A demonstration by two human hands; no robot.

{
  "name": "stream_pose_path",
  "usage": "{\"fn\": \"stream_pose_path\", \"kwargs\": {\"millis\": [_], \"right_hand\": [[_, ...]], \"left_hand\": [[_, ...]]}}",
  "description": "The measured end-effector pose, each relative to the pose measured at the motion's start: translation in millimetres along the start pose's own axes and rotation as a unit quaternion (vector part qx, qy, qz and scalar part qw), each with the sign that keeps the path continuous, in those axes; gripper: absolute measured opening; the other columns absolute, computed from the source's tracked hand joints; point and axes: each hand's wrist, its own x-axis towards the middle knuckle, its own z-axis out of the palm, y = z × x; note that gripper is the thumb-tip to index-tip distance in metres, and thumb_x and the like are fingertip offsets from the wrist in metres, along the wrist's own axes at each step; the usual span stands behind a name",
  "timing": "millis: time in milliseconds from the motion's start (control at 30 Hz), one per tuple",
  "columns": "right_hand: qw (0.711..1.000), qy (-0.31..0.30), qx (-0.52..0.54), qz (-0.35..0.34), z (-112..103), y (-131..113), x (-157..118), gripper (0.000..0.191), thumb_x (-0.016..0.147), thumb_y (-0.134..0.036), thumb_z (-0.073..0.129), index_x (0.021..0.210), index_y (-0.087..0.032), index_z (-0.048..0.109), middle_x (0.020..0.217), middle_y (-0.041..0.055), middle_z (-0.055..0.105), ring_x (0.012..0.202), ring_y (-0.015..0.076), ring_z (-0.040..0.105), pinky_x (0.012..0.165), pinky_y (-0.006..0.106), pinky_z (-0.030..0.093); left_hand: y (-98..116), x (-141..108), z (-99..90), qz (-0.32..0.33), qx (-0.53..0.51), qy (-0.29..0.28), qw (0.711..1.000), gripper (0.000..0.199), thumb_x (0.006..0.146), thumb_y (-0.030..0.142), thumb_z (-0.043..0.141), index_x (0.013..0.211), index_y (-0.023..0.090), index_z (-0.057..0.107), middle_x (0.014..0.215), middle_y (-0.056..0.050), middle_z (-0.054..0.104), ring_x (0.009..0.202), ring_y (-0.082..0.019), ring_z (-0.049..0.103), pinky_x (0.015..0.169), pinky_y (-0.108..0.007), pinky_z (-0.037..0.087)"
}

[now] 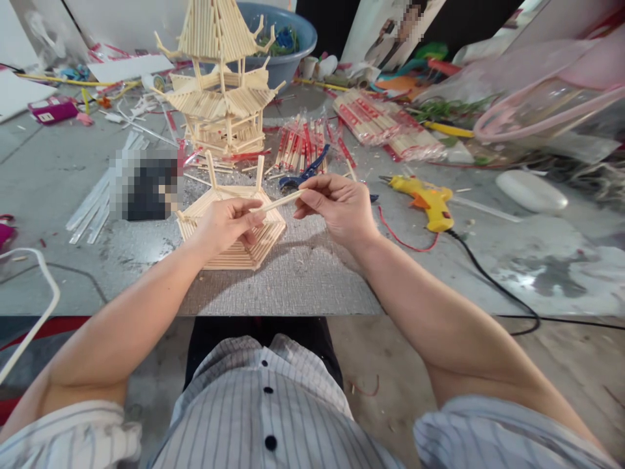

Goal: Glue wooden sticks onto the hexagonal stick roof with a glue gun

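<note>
A thin wooden stick point(282, 200) is pinched at both ends between my two hands. My left hand point(224, 225) grips its near left end, over a six-sided base point(234, 257) built of wooden sticks. My right hand point(336, 205) has the far end between thumb and fingers, to the right of that base. Short upright posts point(260, 173) rise from the base's back corners; part of the base is hidden under my left hand. Blue-handled pliers point(305, 172) lie just behind my right hand.
A tiered stick pagoda point(222, 98) stands behind, before a blue basin point(293, 55). A yellow glue gun point(424, 202) with a black cord lies right. Wrapped chopsticks point(366, 117) lie at the back, clear glue sticks point(105, 189) left, and a white computer mouse point(531, 191) far right.
</note>
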Motion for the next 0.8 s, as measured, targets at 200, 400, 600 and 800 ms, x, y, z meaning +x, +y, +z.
{"fn": "stream_pose_path", "kwargs": {"millis": [200, 400, 600, 800], "right_hand": [[0.997, 0.062, 0.025, -0.030, -20, -16, 20, 0.031, 0.070, -0.047, 0.075, 0.085, -0.023, 0.060, 0.071, -0.0023, 0.063, 0.059, 0.0105, 0.062, 0.054, 0.025, 0.053], [0.997, 0.053, -0.004, -0.064, -14, -46, 46, 0.045, 0.077, -0.068, 0.058, 0.104, -0.033, 0.054, 0.083, -0.0017, 0.065, 0.085, 0.0146, 0.065, 0.065, 0.026, 0.054], [0.991, 0.111, 0.004, -0.079, 37, -77, 69, 0.038, 0.087, -0.065, 0.045, 0.107, -0.032, 0.046, 0.100, -0.0009, 0.062, 0.099, 0.0142, 0.063, 0.069, 0.023, 0.055], [0.976, 0.163, 0.120, -0.076, 60, -108, 74, 0.009, 0.098, -0.024, 0.035, 0.092, -0.025, 0.042, 0.082, -0.0032, 0.054, 0.067, 0.0052, 0.060, 0.070, 0.018, 0.052]], "left_hand": [[-5, 3, -3.8, 0.060, -0.083, 0.032, 0.994, 0.042, 0.084, 0.049, 0.058, 0.107, 0.014, 0.060, 0.077, -0.002, 0.068, 0.047, -0.006, 0.059, 0.048, -0.020, 0.049], [21, -9, 24.4, 0.010, -0.243, 0.001, 0.970, 0.034, 0.085, 0.018, 0.055, 0.119, 0.016, 0.054, 0.094, -0.002, 0.072, 0.084, -0.009, 0.068, 0.083, -0.024, 0.051], [47, -30, 82.6, -0.131, -0.405, -0.133, 0.895, 0.055, 0.084, 0.016, 0.044, 0.138, 0.020, 0.039, 0.110, -0.004, 0.070, 0.103, -0.014, 0.064, 0.093, -0.030, 0.047], [28, -56, 126.5, -0.133, -0.400, -0.237, 0.875, 0.057, 0.094, 0.050, 0.029, 0.139, 0.018, 0.040, 0.151, -0.010, 0.041, 0.140, -0.023, 0.035, 0.113, -0.038, 0.030]]}}
